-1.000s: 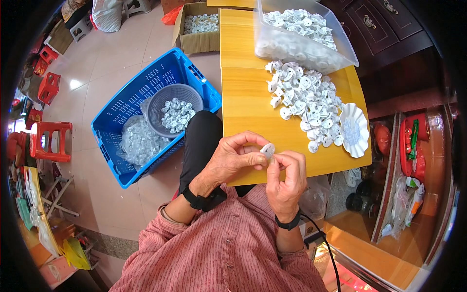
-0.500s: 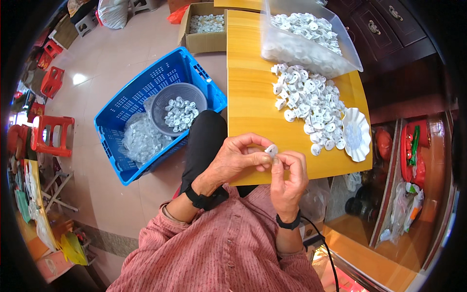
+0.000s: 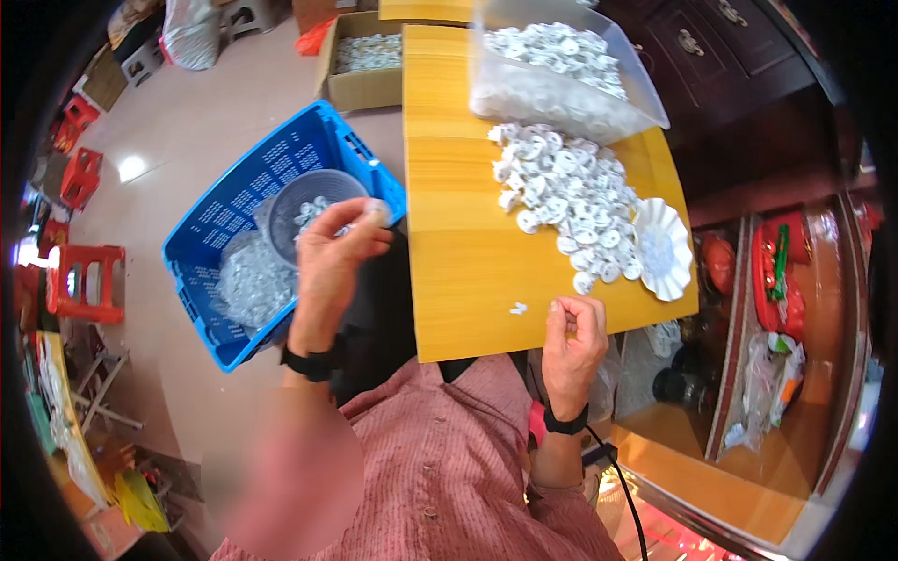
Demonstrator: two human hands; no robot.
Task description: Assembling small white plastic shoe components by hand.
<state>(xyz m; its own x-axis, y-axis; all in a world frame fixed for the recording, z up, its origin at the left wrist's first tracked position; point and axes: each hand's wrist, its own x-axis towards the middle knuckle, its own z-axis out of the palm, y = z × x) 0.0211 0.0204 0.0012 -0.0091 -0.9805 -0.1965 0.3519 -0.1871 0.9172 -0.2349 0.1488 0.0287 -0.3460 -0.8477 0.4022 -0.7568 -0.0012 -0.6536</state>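
My left hand is raised over the near side of a grey bowl and pinches a small round white plastic part between thumb and fingertips. Behind that hand, similar white parts lie in the bowl. My right hand is over the table's front edge, its fingers curled and thumb pressed in; what they hold, if anything, is hidden. A tiny white piece lies on the yellow table, left of that hand. Beyond it spreads a pile of white plastic parts, beside a white fluted dish holding small clear bits.
A clear plastic bin of white parts stands at the table's far end. The bowl sits in a blue crate with a clear bag of parts. Beyond is a cardboard box; red stools stand left, open shelves right.
My hands have parted. The left has carried the white part leftward to the bowl; the right has shifted slightly right. The tiny white piece now shows on the table.
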